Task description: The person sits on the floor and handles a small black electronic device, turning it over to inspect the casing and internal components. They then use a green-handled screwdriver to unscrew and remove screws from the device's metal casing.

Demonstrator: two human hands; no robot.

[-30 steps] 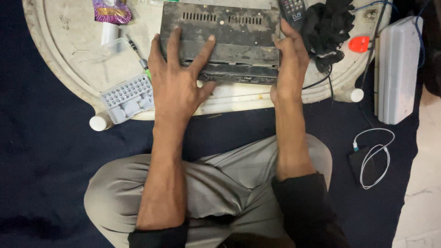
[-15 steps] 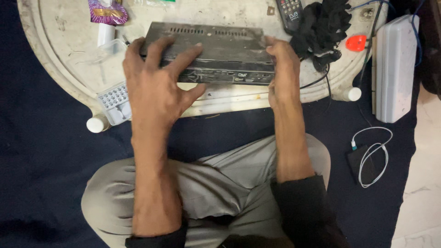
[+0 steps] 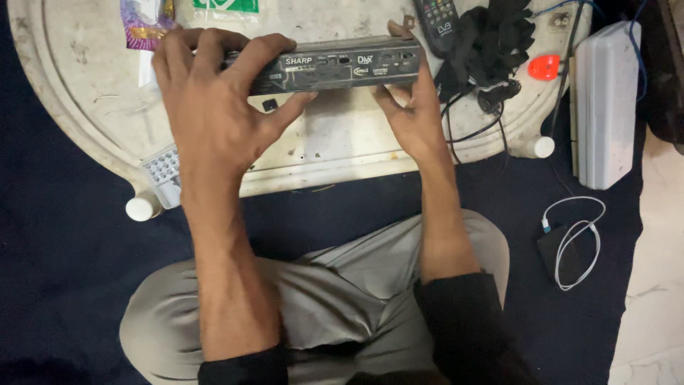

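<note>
I hold the flat black metal player box (image 3: pixel 335 68) on edge above the round white low table (image 3: pixel 71 121), its narrow front panel turned toward the camera. The long axis of the box runs left to right across the view, level with the table's near rim. My left hand (image 3: pixel 214 107) spreads wide over the left end, fingers draped over the top edge and the thumb pressed under the front panel. My right hand (image 3: pixel 412 117) clamps the right end, thumb below and fingers behind; both hands are closed on the box. Both hands sit equally near, one at each end, so the box lies directly between the two grips.

Labels and packages:
- The front panel carries small pale printed marks and a row of small buttons.
- A purple glossy foil packet (image 3: pixel 142 25) lies at the far left of the table.
- A green-and-white printed card (image 3: pixel 224 6) lies at the far edge.
- A white rectangular plastic case (image 3: pixel 605 107) lies right of the table, well apart.
</note>
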